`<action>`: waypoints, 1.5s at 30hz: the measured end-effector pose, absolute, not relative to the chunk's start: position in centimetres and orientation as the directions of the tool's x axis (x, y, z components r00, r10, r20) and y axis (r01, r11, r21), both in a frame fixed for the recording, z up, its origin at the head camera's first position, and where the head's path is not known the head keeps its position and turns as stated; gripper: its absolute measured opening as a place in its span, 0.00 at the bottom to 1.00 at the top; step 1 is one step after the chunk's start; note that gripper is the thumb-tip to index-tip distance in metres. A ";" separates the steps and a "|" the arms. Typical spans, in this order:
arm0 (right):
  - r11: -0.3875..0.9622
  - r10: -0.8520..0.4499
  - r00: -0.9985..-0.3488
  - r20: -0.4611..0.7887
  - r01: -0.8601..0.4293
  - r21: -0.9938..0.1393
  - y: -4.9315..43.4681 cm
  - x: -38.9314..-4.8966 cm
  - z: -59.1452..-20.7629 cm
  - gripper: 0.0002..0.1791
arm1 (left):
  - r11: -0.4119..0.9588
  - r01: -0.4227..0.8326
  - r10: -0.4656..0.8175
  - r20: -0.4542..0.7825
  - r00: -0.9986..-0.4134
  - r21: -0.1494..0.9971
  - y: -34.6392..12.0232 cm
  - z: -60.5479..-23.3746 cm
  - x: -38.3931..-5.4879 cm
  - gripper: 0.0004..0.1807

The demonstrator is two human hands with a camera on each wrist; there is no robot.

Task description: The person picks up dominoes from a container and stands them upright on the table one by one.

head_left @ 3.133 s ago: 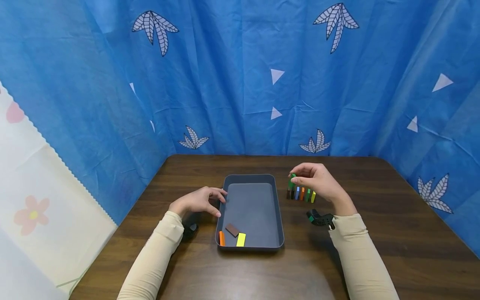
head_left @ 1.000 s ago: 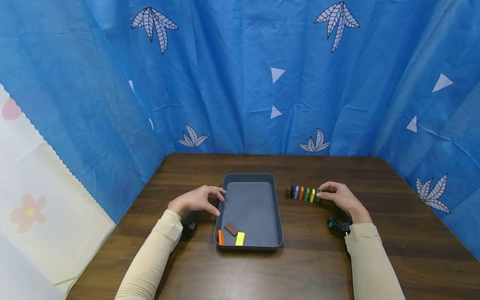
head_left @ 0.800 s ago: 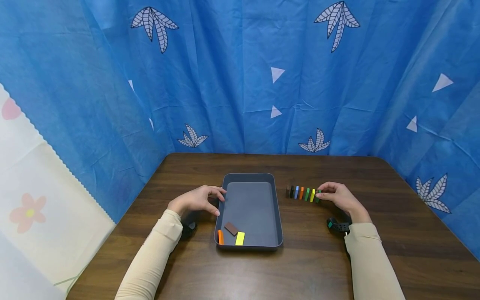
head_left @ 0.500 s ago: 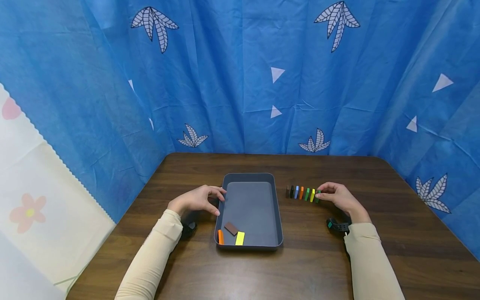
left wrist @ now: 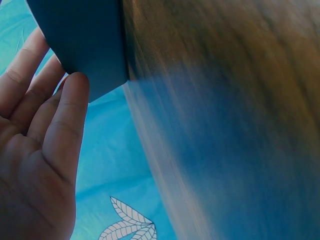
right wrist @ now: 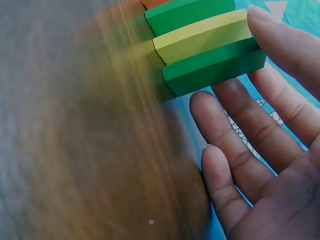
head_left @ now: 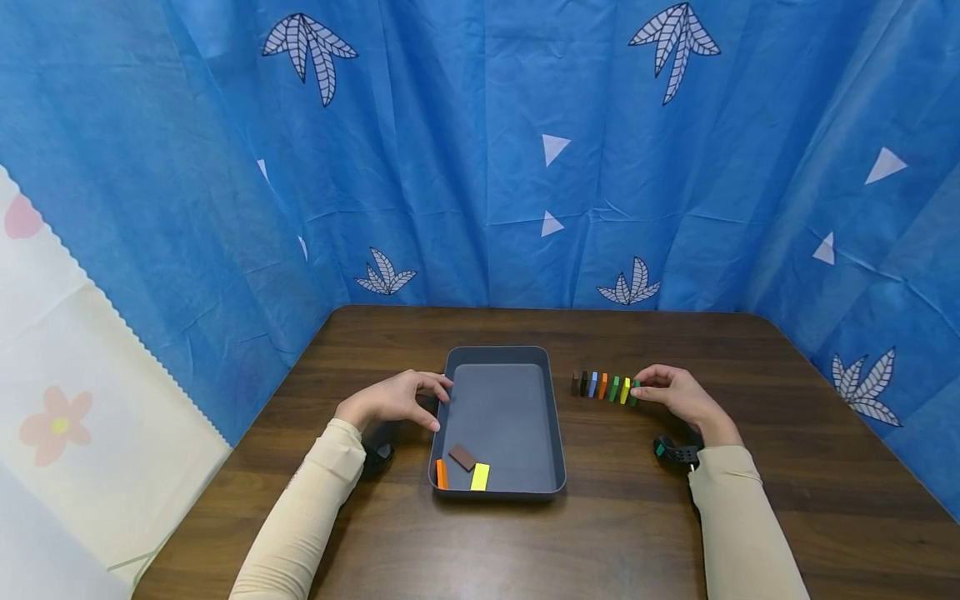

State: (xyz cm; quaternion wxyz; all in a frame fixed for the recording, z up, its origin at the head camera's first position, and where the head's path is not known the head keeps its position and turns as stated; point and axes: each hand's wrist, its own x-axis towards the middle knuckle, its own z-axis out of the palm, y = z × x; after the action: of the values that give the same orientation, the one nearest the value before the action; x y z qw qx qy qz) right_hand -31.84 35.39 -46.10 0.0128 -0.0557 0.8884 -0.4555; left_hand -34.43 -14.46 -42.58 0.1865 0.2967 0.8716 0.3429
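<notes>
In the head view my right hand [head_left: 678, 396] pinches the top of a standing green domino [head_left: 635, 393] between thumb and fingers. The right wrist view shows this green domino [right wrist: 215, 67] close beside a yellow domino [right wrist: 202, 37], with another green domino [right wrist: 190, 14] beyond. They belong to a row of upright dominoes, running left through orange [head_left: 603, 386], blue, black and brown. My left hand [head_left: 393, 400] rests with spread, relaxed fingers at the left rim of a dark grey tray [head_left: 502, 417]; in the left wrist view its thumb lies by the tray's corner.
Inside the tray's near end are an orange domino [head_left: 442, 475], a brown domino [head_left: 462, 457] and a yellow domino [head_left: 480, 477]. All this is on a brown wooden table [head_left: 510, 542]. Blue curtains [head_left: 487, 167] surround its far edges.
My right hand has carried the green domino from above the row's left end down to its right end, then shifted it slightly left toward the yellow one. The left hand stays in place.
</notes>
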 end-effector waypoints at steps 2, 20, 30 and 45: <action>0.577 -0.114 -0.993 0.023 -0.085 -0.812 35.5 -31.8 -46.1 0.24 | 0.586 0.390 0.647 -0.121 -0.753 0.710 -14.5 -42.6 -34.4 0.21; 0.629 -0.096 -0.963 0.252 -0.255 -0.734 33.9 -29.4 -37.5 0.25 | 0.612 0.361 0.609 -0.128 -0.783 0.704 -14.5 -42.4 -34.7 0.21; 0.551 -0.154 -0.909 0.388 -0.405 -0.730 29.7 -28.1 -35.0 0.17 | 0.592 0.372 0.626 -0.117 -0.771 0.715 -14.6 -42.7 -34.4 0.22; 0.470 -0.549 -0.810 0.207 -0.503 -0.725 20.1 -30.6 -35.7 0.12 | 0.584 0.382 0.635 -0.110 -0.764 0.716 -14.5 -43.1 -34.5 0.21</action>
State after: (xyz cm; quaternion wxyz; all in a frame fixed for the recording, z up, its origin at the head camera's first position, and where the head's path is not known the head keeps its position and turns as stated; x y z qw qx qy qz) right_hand -30.62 20.07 -35.66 0.0274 -0.3069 0.8568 -0.4134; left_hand -34.46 -14.50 -43.07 0.1806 0.2918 0.8714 0.3505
